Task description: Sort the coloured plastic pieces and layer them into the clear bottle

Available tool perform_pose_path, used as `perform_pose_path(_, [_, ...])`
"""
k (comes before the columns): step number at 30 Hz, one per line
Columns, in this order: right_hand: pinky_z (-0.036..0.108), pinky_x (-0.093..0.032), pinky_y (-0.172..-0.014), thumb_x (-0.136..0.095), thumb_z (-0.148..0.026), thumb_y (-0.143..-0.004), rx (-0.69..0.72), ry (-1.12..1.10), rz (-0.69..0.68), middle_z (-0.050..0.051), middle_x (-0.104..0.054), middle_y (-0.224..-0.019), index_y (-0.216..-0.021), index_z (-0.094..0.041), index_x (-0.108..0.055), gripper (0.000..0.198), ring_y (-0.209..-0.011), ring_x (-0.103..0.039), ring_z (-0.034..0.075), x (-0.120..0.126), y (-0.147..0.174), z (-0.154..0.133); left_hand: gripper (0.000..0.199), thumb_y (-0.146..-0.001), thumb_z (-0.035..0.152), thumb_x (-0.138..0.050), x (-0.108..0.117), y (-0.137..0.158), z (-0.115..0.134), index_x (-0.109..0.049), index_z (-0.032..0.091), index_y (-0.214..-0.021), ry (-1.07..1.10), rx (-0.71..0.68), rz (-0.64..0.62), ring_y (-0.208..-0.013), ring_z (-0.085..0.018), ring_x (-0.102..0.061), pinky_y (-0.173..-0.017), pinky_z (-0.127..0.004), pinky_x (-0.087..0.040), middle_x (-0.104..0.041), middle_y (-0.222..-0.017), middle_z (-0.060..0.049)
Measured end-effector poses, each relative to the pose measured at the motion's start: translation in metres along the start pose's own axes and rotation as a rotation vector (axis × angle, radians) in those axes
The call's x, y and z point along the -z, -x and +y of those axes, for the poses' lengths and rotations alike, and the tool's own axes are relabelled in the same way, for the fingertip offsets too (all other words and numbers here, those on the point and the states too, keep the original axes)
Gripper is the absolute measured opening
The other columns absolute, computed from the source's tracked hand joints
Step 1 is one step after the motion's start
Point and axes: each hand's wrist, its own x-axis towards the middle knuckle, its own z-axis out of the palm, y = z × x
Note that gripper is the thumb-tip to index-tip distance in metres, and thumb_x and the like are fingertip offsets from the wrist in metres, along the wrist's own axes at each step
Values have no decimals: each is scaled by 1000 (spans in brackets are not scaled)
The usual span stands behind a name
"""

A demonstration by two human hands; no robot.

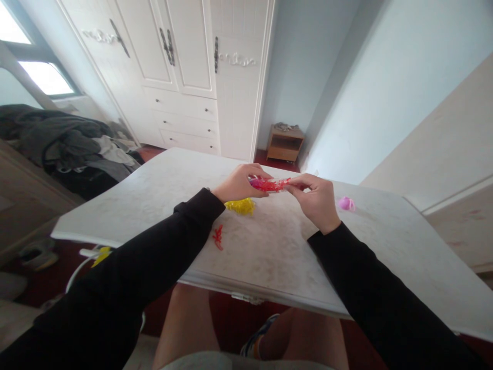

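Note:
Above the far middle of the table, my left hand (241,182) is closed around one end of a bundle of thin red strands (271,185). A bit of purple shows in that grip. My right hand (315,199) pinches the bundle's right end between thumb and fingertips; what exactly lies in the pinch is too small to tell. A yellow stringy bundle (242,206) lies on the table just under my left wrist. Closer to me rests a small tuft of red strands (218,237). Right of my right hand sits a pinkish-purple bundle (346,203).
The white table (265,252) has its front edge above my legs. Behind it stand a white wardrobe (188,115) and a small wooden nightstand (285,143). Dark clothes (69,141) are heaped at the left. Something yellow (101,255) hangs beside the table's left front edge.

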Motion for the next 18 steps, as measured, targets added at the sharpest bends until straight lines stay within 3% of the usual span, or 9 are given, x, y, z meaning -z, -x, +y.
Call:
perform_pose_path(4, [36, -56, -73, -76, -29, -85, -38, -34, 16, 3, -77, -81, -83, -22, -76, 7, -74, -69, 19, -1, 1, -3, 38, -68, 23, -90, 0, -1, 0, -83, 20, -105, 18, -6, -6, -85, -18, -68, -79, -33, -53, -75, -96, -6])
perform_pose_path(9, [38, -56, -78, -68, -24, -88, 54, 15, -4, 3, -78, -85, -84, -22, -75, 8, -77, -69, 20, 2, 2, -9, 39, -67, 25, -91, 0, -2, 1, -83, 22, -104, 26, 38, 3, -87, -19, -68, -78, -32, -53, -76, -98, -6])
perform_pose_path(18, [33, -48, -65, -66, -19, -87, 141, 62, 69, 1, -66, -80, -81, -23, -70, 8, -70, -57, 16, 5, 0, -12, 37, -65, 23, -91, -1, -2, 5, -84, 21, -101, 74, 67, 7, -84, -17, -68, -74, -30, -52, -76, -96, -6])
